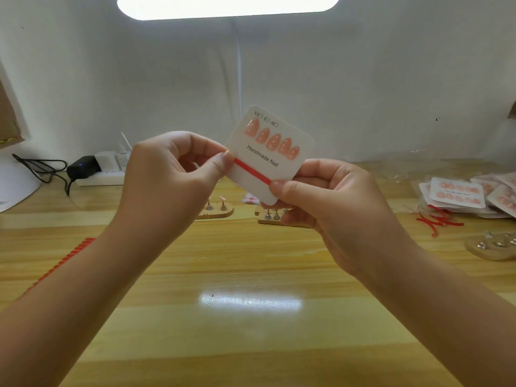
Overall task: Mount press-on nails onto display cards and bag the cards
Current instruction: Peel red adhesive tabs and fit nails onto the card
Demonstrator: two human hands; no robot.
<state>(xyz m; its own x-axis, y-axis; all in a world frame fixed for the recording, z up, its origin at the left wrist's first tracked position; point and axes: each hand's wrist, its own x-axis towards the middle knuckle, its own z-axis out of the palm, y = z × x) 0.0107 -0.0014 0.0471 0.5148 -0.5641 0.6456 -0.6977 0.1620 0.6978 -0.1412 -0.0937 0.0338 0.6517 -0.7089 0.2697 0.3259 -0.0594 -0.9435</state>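
Observation:
I hold a white display card point(290, 152) tilted up above the table. It is printed "Handmade Nail" and carries a row of several peach press-on nails point(272, 141) on its upper half. A red adhesive strip point(252, 171) runs across its lower half. My left hand point(173, 174) pinches the strip's left end at the card's edge with thumb and forefinger. My right hand point(329, 196) grips the card's lower right corner, thumb on the strip's other end.
A pile of bagged nail cards point(469, 194) lies at the right, with loose red strips point(438, 219) beside it. Wooden nail stands point(216, 209) point(275, 216) point(494, 245) sit on the wooden table point(251, 263). A power strip with charger point(92, 170) stands back left. Red strips point(64, 258) lie at the left.

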